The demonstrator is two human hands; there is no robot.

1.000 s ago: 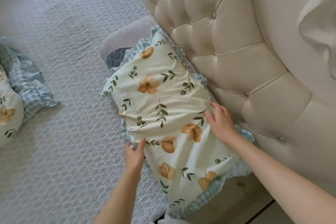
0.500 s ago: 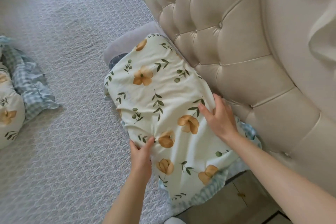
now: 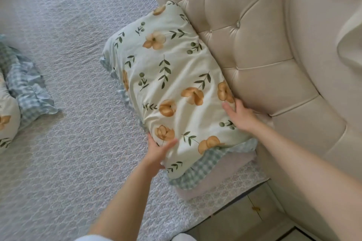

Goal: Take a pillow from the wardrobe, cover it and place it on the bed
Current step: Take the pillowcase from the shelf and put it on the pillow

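the bed (image 3: 58,143), under a pale textured quilt, fills the frame from 6 to 11 o'clock, and one cream tufted headboard (image 3: 264,55) runs from 12 to 4 o'clock. one floral pillow (image 3: 172,84) lies on the bed against the headboard, its long axis running from 11 to 5 o'clock, with a blue checked frill along its near end. a second floral pillow (image 3: 7,121) with the same frill sits at the 9 o'clock edge, well apart. two hands: the left hand (image 3: 158,152) has its fingers curled around the pillow's near left edge, gripping it; the right hand (image 3: 240,113) lies flat, fingers spread, on its right side by the headboard.
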